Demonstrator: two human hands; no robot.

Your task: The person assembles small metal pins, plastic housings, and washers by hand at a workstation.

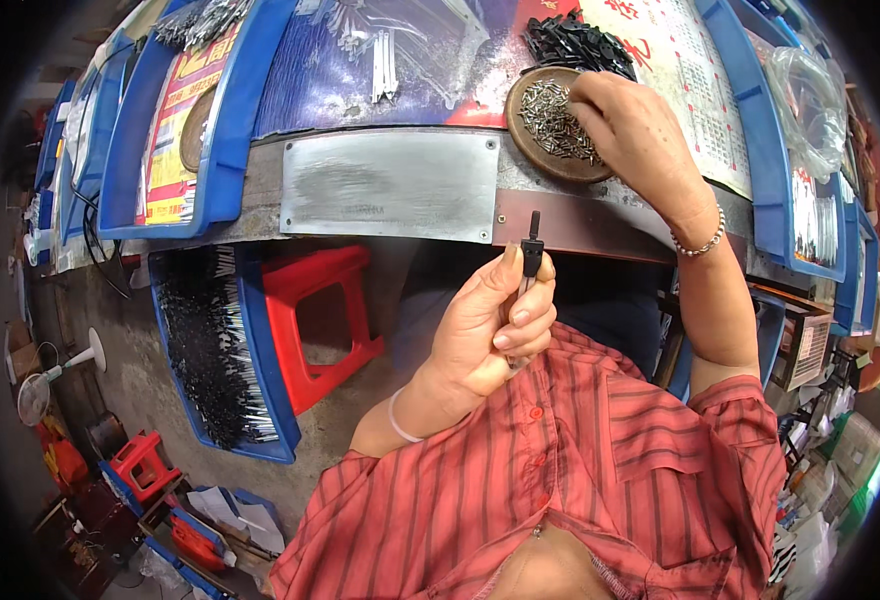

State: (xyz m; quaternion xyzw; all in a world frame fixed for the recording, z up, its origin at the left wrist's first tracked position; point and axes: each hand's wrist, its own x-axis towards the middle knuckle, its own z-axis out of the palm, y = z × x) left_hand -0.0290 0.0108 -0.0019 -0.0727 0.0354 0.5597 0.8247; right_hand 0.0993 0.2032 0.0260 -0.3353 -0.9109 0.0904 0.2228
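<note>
My left hand point(490, 330) is closed in front of my chest, thumb and fingers round a slim metal rod with a black plastic end piece point(532, 255). The black end points up, with a narrow tip at the top; the lower part is mostly hidden by my fingers. At the right, my right hand point(632, 135) reaches over a round brown dish point(518, 135) heaped with small metal pins point(552, 118). Its fingers are bent together down at the pins, and what is between them is hidden. A pile of black plastic pieces point(578, 45) lies just beyond the dish.
A metal plate point(390, 185) is screwed to the table's front edge. White strips point(384, 65) lie further back. Blue trays point(230, 150) flank the table. Below left are a blue bin of black-ended rods point(222, 350) and a red stool point(350, 350).
</note>
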